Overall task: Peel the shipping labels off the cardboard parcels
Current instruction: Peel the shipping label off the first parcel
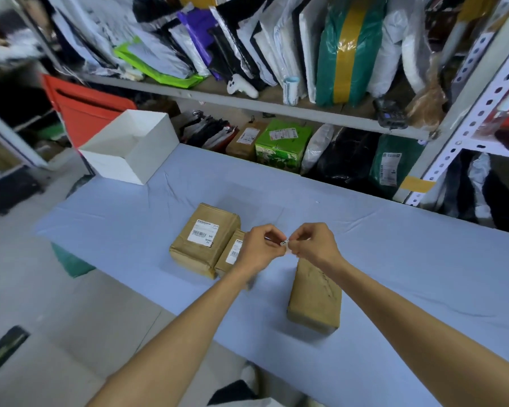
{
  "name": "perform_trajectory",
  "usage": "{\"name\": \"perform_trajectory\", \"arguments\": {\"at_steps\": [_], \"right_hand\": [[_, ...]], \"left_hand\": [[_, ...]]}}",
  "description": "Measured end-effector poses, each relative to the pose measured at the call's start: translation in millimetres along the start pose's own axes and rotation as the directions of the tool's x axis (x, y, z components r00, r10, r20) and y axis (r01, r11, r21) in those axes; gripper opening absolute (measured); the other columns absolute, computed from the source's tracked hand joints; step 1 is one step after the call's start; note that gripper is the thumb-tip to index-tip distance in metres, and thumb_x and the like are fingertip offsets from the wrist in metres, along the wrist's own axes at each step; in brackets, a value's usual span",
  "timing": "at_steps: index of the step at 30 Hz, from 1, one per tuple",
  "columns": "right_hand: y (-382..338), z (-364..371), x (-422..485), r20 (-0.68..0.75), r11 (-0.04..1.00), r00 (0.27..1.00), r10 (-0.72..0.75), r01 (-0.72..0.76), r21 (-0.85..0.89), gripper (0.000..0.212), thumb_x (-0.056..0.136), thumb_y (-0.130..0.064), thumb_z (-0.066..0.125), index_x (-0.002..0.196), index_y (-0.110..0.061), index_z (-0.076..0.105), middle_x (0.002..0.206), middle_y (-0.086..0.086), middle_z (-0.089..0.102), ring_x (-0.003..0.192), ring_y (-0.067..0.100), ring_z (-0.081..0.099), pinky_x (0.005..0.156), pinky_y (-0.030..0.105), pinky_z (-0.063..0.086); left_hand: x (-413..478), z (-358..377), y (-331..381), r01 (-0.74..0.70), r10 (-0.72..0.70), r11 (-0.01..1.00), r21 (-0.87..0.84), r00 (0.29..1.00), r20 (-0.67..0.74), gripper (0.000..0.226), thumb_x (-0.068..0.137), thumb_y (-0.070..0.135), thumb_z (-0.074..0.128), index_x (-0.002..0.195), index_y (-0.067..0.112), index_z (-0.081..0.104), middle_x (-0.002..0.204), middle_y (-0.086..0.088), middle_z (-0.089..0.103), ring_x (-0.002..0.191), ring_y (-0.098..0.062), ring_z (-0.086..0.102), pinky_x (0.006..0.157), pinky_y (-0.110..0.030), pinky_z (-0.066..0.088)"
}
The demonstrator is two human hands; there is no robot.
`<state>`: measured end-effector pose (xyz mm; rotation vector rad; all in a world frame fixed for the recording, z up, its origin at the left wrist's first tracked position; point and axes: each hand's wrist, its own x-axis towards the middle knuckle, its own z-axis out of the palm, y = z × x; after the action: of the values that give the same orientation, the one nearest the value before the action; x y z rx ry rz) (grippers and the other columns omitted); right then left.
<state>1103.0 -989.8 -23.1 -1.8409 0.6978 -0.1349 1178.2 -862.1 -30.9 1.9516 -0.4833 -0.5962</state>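
Pinching from either side, the left grip [260,246] and the right grip [313,242] hold a small crumpled label [284,243] between curled fingers and thumbs, in the air above the desk [394,274], which is covered with a pale blue cloth. Both grips are closed tight on the scrap, knuckles nearly meeting. At the far left corner of the desk sits an open white box [130,148]. Nearer the middle lies a large parcel [188,251] of brown cardboard, with a white sticker [202,232] on its top face. Tight against its right side is a small parcel [228,259], also carrying a barcode sticker and partly hidden behind the left wrist. Right of that come the two grips with the scrap between them. Just below the right grip lies a long parcel [315,298], its top face plain brown cardboard with creases. Behind the desk a metal shelf [276,104] holds rows of mail bags, and a green carton [279,145] stands underneath it.
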Motion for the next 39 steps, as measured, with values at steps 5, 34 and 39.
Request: {"name": "perform_trajectory", "arguments": {"at_steps": [5, 34, 39], "right_hand": [[-27.5, 35.1, 10.3, 0.104, 0.995, 0.993, -0.062, 0.069, -0.066, 0.005, 0.066, -0.003, 0.070, 0.066, -0.006, 0.066, 0.062, 0.014, 0.068, 0.056, 0.023, 0.064, 0.063, 0.043, 0.057], [-223.7, 383.6, 96.3, 0.272, 0.888, 0.913, -0.303, 0.374, -0.267, 0.006, 0.074, -0.001, 0.073, 0.077, -0.003, 0.069, 0.070, 0.004, 0.066, 0.061, 0.016, 0.061, 0.065, 0.030, 0.053], [-253.5, 413.9, 156.6, 0.291, 0.883, 0.902, -0.318, 0.394, -0.256, 0.011, 0.076, -0.001, 0.073, 0.073, -0.009, 0.067, 0.071, 0.003, 0.067, 0.062, 0.015, 0.061, 0.065, 0.031, 0.055]], "left_hand": [[-6.4, -44.8, -5.1, 0.005, -0.002, 0.999, 0.043, 0.998, -0.067, 0.019, 0.073, -0.010, 0.069, 0.086, 0.003, 0.066, 0.072, 0.003, 0.064, 0.054, 0.010, 0.059, 0.059, -0.007, 0.048], [49.5, -426.4, -132.9, 0.016, 0.026, 0.964, 0.264, 0.988, -0.155, 0.018, 0.069, 0.007, 0.078, 0.084, 0.012, 0.068, 0.087, -0.004, 0.071, 0.082, -0.018, 0.069, 0.081, -0.037, 0.058], [102.0, -472.7, -132.1, 0.028, 0.024, 0.958, 0.287, 0.984, -0.178, 0.016, 0.072, 0.012, 0.077, 0.084, 0.014, 0.066, 0.091, -0.005, 0.072, 0.083, -0.020, 0.069, 0.081, -0.035, 0.057]]}}
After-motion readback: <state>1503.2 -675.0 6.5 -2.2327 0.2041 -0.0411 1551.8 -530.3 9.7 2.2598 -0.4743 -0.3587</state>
